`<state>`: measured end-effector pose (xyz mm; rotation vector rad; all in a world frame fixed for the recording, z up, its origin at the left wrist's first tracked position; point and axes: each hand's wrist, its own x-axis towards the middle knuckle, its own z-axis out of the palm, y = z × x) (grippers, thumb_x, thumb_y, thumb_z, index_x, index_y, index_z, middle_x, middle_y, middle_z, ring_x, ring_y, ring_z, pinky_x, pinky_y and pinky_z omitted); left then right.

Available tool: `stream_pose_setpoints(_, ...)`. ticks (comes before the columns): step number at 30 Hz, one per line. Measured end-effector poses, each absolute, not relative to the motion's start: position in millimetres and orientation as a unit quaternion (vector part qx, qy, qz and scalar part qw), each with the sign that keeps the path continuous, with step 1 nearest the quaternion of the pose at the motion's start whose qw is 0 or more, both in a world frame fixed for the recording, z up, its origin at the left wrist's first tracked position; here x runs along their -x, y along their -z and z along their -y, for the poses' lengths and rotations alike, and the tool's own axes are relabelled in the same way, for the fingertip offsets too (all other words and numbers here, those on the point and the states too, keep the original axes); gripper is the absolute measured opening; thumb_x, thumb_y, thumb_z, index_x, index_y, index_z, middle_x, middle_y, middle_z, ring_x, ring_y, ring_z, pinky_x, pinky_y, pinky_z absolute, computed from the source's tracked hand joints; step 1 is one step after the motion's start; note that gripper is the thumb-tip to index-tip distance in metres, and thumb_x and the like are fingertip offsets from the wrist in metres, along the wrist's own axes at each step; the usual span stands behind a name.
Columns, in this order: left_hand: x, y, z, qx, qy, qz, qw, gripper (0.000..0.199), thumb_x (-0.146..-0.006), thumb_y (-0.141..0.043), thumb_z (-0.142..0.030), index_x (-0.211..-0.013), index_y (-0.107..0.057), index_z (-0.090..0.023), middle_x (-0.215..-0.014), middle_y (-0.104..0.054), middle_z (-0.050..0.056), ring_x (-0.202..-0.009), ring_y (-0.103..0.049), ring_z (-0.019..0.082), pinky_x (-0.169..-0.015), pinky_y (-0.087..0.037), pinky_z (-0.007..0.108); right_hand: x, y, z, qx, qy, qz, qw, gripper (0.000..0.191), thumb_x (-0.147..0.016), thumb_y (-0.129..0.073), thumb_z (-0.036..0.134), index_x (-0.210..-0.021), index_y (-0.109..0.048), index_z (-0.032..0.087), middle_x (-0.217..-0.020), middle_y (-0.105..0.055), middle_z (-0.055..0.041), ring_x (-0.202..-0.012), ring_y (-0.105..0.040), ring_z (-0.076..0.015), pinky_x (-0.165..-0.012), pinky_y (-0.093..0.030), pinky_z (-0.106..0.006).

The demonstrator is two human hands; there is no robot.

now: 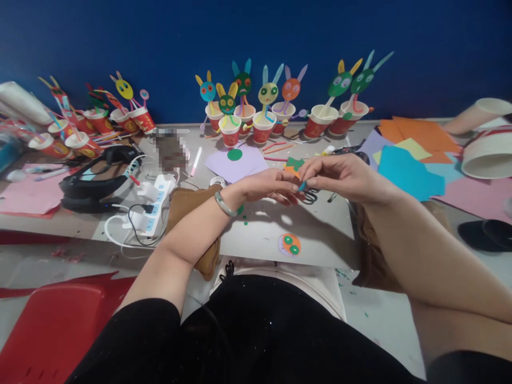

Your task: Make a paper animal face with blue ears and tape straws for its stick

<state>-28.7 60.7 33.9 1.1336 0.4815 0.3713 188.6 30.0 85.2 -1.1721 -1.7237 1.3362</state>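
Note:
Over the front of the table, my left hand and my right hand meet at their fingertips. Between them shows a small blue piece, probably paper, pinched by my right thumb and fingers. My left thumb presses at its other side, with the left fingers curled below; part of the piece is hidden. A bangle circles my left wrist. On the table below lies an orange paper face with green round eyes and a pale purple lower part. Green paper scraps lie behind my hands.
Red paper cups holding paper animal figures line the back wall. At left are a power strip, a black headset and pink paper. Purple paper lies mid-table, blue paper at right. A red chair stands lower left.

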Motion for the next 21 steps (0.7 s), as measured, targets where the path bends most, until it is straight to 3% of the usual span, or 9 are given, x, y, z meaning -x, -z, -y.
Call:
stream_pose_setpoints(4, 24, -29, -63, -0.539, -0.3, -0.295, 0.73, 0.018, -0.086, -0.085, -0.029, -0.091, -0.074, -0.015, -0.083, -0.077, 0.002, -0.081, -0.073, 0.011, -0.084, -0.054, 0.027, -192, -75, -35, 0.507, -0.445, 0.659, 0.334, 0.03, -0.068, -0.1, 0.045, -0.076, -0.081, 0.022, -0.07, -0.073, -0.0011, -0.065, -0.058, -0.015, -0.06, -0.044, -0.03)
stream_pose_setpoints(10, 14, -26, -58, -0.579, -0.318, -0.298, 0.689, 0.046, -0.062, -0.103, -0.04, -0.072, -0.068, -0.013, -0.067, -0.064, -0.004, -0.066, -0.056, 0.007, -0.069, -0.041, 0.025, -184, -66, -36, 0.516, -0.444, 0.648, 0.342, 0.026, -0.069, -0.097, 0.041, -0.073, -0.079, 0.022, -0.068, -0.072, 0.0002, -0.062, -0.056, -0.0133, -0.058, -0.042, -0.029)
stream_pose_setpoints(16, 17, -27, -55, -0.529, -0.369, -0.298, 0.704, 0.053, -0.058, -0.103, -0.055, -0.075, -0.075, -0.013, -0.078, -0.077, 0.003, -0.079, -0.069, 0.012, -0.084, -0.052, 0.028, -185, -60, -32, 0.518, -0.467, 0.597, 0.396, 0.032, -0.07, -0.096, 0.046, -0.084, -0.081, 0.021, -0.073, -0.074, -0.0024, -0.066, -0.061, -0.0154, -0.063, -0.049, -0.031)
stream_pose_setpoints(21, 16, -22, -56, -0.489, -0.383, -0.289, 0.729, 0.056, -0.057, -0.103, -0.059, -0.078, -0.077, -0.014, -0.078, -0.077, 0.002, -0.079, -0.07, 0.013, -0.088, -0.054, 0.032, -195, -49, -26, 0.523, -0.48, 0.618, 0.337, 0.04, -0.07, -0.093, 0.056, -0.086, -0.079, 0.022, -0.077, -0.074, -0.0028, -0.069, -0.061, -0.0157, -0.066, -0.051, -0.032)
